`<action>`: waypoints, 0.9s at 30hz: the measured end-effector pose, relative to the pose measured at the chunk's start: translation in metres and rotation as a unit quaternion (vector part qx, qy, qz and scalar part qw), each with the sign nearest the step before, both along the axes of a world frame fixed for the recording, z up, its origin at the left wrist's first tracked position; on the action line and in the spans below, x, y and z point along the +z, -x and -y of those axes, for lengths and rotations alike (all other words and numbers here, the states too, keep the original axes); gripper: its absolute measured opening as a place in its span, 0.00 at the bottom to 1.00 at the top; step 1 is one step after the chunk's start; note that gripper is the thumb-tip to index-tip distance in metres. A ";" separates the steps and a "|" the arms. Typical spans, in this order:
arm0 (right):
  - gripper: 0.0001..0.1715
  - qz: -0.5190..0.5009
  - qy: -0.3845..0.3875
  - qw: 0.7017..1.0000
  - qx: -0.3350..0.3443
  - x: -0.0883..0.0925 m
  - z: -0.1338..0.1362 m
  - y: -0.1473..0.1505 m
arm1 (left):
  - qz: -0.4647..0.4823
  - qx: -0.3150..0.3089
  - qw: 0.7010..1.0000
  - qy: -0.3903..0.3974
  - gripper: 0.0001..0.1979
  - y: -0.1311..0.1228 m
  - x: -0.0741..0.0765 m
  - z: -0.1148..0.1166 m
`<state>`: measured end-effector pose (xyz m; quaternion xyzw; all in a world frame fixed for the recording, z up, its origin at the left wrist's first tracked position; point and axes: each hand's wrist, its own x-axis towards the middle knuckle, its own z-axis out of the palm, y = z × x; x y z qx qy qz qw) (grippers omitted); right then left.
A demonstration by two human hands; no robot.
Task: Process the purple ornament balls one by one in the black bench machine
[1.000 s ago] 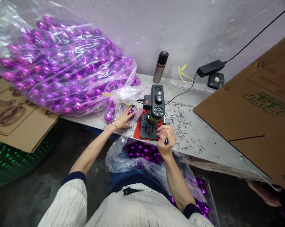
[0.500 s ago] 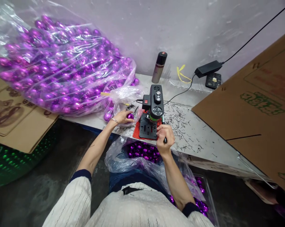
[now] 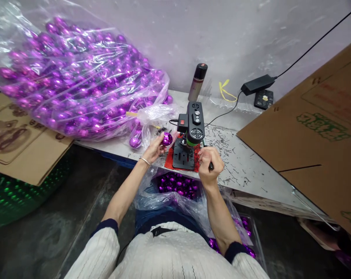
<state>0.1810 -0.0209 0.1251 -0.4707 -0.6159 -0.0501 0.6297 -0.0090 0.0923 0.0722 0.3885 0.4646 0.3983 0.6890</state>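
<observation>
Green print (image 3: 322,126) on carton (image 3: 291,149), no readable text

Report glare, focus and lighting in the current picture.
Head view: white streaks of glare run across the plastic bag, and bright highlights dot the ball in the left hand; head view: the machine looks fairly sharp, while the bag's upper left corner looks softer; head view: the wall is bright, the floor much darker.
</observation>
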 end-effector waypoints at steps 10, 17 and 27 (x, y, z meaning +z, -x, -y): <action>0.21 -0.004 0.056 0.998 0.010 0.030 0.000 -0.001 | 0.007 0.001 0.999 -0.037 0.29 -0.040 -0.038 0.042; 0.18 0.016 0.058 0.998 0.005 0.024 0.004 -0.002 | -0.227 0.013 0.939 -0.256 0.31 -0.053 -0.061 0.048; 0.14 0.030 0.050 0.998 0.011 0.015 0.007 -0.004 | -0.285 -0.062 0.866 -0.406 0.32 -0.056 -0.069 0.045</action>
